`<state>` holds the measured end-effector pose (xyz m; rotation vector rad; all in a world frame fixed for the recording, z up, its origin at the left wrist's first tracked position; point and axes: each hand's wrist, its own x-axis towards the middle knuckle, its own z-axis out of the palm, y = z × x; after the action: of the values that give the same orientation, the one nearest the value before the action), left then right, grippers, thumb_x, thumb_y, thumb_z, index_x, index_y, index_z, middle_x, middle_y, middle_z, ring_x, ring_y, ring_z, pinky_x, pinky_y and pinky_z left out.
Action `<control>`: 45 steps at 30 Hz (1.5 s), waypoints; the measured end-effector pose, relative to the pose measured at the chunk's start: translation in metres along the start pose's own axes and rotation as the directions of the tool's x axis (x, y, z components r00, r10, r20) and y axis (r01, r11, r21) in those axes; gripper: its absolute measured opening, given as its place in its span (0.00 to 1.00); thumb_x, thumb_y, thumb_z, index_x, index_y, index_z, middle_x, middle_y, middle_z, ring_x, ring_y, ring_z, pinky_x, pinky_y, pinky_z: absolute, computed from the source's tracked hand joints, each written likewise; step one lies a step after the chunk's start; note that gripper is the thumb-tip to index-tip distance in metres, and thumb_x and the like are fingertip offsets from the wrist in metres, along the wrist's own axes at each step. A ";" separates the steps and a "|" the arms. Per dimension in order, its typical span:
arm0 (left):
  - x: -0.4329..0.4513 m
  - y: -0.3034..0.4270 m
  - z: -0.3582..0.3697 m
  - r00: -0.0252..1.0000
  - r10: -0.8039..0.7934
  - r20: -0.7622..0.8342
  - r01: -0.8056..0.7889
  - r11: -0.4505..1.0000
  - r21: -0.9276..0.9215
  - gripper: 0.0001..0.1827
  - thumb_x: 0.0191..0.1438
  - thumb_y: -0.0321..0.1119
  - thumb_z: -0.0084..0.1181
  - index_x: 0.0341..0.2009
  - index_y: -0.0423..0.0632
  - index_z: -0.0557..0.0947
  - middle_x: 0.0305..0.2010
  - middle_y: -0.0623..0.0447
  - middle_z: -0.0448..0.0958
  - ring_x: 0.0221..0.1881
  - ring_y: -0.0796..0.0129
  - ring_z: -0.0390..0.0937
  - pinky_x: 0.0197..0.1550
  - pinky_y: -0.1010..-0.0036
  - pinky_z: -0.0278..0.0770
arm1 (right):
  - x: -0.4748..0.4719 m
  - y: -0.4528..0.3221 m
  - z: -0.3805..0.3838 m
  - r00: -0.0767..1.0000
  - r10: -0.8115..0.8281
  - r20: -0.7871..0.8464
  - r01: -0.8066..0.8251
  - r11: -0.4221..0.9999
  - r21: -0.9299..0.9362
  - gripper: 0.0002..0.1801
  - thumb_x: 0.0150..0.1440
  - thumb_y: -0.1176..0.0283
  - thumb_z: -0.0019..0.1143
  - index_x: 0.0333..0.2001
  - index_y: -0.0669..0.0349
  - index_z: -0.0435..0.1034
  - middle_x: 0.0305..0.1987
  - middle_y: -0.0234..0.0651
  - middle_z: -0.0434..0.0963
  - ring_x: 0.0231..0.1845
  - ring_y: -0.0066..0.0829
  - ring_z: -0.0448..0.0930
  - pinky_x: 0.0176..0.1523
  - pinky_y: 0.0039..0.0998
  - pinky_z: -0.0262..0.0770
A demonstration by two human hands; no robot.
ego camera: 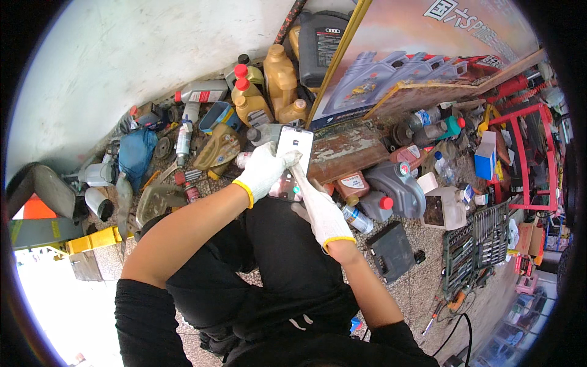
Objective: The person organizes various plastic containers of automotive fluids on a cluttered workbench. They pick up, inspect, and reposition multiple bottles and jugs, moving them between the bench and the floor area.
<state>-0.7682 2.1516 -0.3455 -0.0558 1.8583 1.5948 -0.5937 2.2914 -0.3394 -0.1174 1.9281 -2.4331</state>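
Note:
A smartphone [299, 138] with a lit screen is held above my knees. My left hand [263, 170], in a white knit glove with a yellow cuff, grips it from the left side, thumb across the screen. My right hand [324, 214] wears a matching glove and reaches in from the right. One long, stretched glove finger of it meets the left thumb over the screen; whether the thumb pinches that fingertip is unclear. Another fingertip of the right glove shows by the phone's lower edge. My left fingers are hidden behind the phone.
Oil bottles [279, 75] crowd the wall ahead, beside a leaning poster board [412, 59]. A wooden plank [346, 153] lies beyond the phone. At right are a grey jug [396, 188], a black case [390, 251], an opened socket set [490, 236] and a red metal frame [550, 156].

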 end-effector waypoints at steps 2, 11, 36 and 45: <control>0.009 -0.010 0.002 0.999 0.040 0.009 -0.039 0.999 -0.006 0.21 0.59 0.35 0.70 0.52 0.36 0.81 0.45 0.45 0.85 0.43 0.65 0.84 0.46 0.69 0.83 | -0.029 -0.001 -0.003 0.998 -0.006 0.055 -0.020 0.896 0.444 0.56 0.47 0.71 0.53 0.79 0.71 0.42 0.85 0.47 0.49 0.86 0.42 0.46 0.84 0.41 0.42; -0.011 0.015 0.041 0.876 0.192 0.441 0.154 0.757 -0.635 0.33 0.74 0.58 0.40 0.69 0.44 0.70 0.63 0.46 0.79 0.61 0.57 0.80 0.65 0.58 0.78 | -0.004 0.015 -0.006 0.825 0.253 -0.505 0.024 0.878 0.478 0.25 0.69 0.74 0.57 0.66 0.71 0.66 0.63 0.35 0.77 0.60 0.24 0.79 0.64 0.29 0.73; -0.037 -0.063 0.084 0.914 0.339 0.222 -0.403 0.817 0.413 0.28 0.75 0.49 0.43 0.72 0.47 0.68 0.58 0.44 0.78 0.50 0.62 0.80 0.52 0.65 0.80 | -0.038 0.037 0.002 0.855 0.278 -0.438 -0.110 0.922 0.371 0.30 0.75 0.47 0.44 0.54 0.67 0.76 0.49 0.32 0.80 0.50 0.20 0.77 0.56 0.27 0.74; -0.061 0.005 0.124 0.785 -0.316 0.533 0.198 0.943 0.268 0.34 0.77 0.56 0.33 0.68 0.40 0.74 0.63 0.46 0.77 0.64 0.68 0.74 0.67 0.71 0.71 | -0.107 0.056 -0.047 0.749 0.498 -0.436 -0.056 0.704 0.708 0.29 0.70 0.59 0.58 0.66 0.69 0.66 0.57 0.45 0.81 0.55 0.41 0.85 0.59 0.46 0.84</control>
<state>-0.6668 2.2393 -0.3121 0.2269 1.4437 1.0693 -0.4923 2.3318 -0.4085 1.0333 0.8912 -2.9237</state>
